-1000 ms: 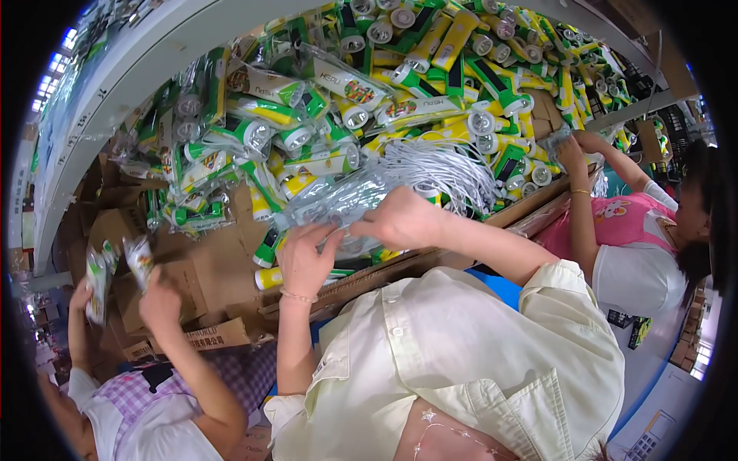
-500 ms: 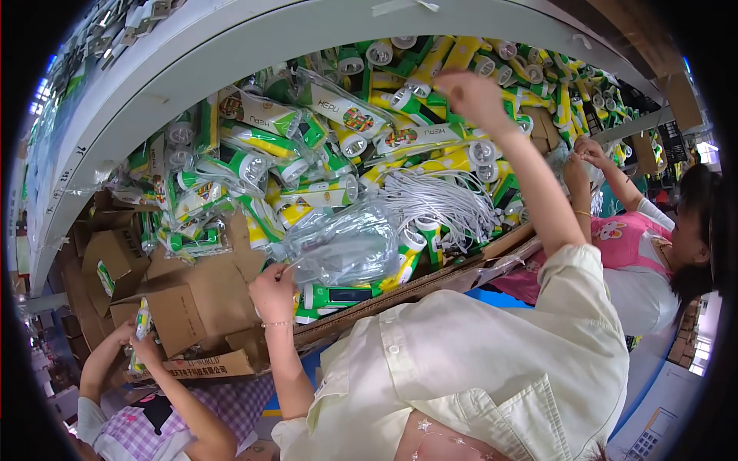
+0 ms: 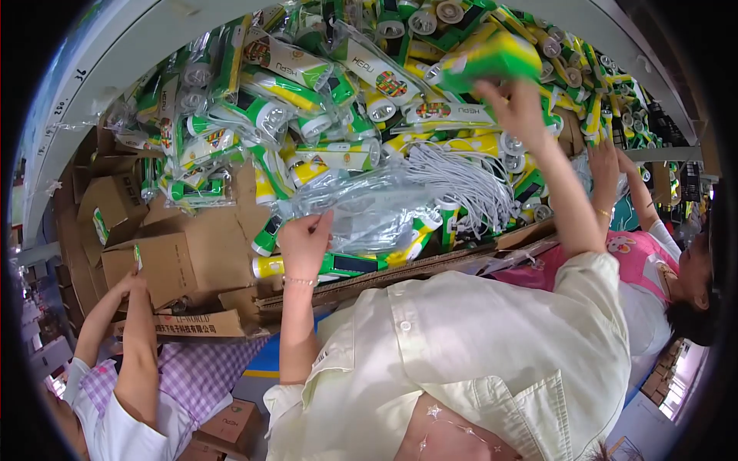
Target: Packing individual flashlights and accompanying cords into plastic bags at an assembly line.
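My right hand is raised over the far part of the heap, closed around a green and yellow flashlight that is smeared by motion. Nearer to me, my left hand pinches the edge of some clear plastic bags. These bags lie across the pile's near side. Around both hands lie many green, yellow and white flashlights, several of them sealed in clear bags, such as a bagged flashlight. A bundle of white cables rests just right of the plastic bags.
At left, a co-worker's hands are by an open cardboard box. Another co-worker in a pink apron reaches into the pile at right. A cardboard edge runs along the front; a pale metal frame curves over the far left.
My right hand now has a flashlight lifted from the pile, where before none showed in it. The left hand keeps its pinch on the plastic bags. The left co-worker's hands have moved down toward the box.
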Demonstrator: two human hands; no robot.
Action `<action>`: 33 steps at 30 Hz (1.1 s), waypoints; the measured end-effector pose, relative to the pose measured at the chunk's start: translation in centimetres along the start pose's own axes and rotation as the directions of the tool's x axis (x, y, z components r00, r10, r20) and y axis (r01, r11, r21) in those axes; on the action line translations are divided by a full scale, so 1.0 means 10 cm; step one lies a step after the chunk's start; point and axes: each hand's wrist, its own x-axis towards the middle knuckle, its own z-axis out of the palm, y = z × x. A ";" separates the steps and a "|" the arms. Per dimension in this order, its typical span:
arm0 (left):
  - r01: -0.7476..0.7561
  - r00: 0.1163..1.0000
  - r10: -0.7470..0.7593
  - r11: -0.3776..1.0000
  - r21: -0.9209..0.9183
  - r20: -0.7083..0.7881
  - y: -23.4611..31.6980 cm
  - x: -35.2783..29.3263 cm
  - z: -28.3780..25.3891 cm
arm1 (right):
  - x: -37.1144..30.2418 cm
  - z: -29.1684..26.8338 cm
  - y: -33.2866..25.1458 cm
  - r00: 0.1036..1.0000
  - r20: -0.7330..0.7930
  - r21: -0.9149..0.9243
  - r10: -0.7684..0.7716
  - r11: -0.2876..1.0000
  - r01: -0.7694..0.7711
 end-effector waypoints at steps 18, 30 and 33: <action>-0.117 0.991 0.113 0.992 -0.057 -0.071 0.03 -0.23 -0.08 | -0.88 0.55 -1.43 0.677 0.592 -0.076 -0.436 0.807 0.586; -0.122 0.992 0.123 0.992 -0.044 0.019 0.32 -0.31 0.08 | -1.10 0.83 -1.35 0.719 0.582 -0.269 -0.380 0.744 0.611; -0.060 0.997 0.063 0.994 -0.089 0.033 0.16 -0.15 0.12 | -0.86 0.74 -1.08 0.857 0.329 0.076 -0.397 0.916 0.395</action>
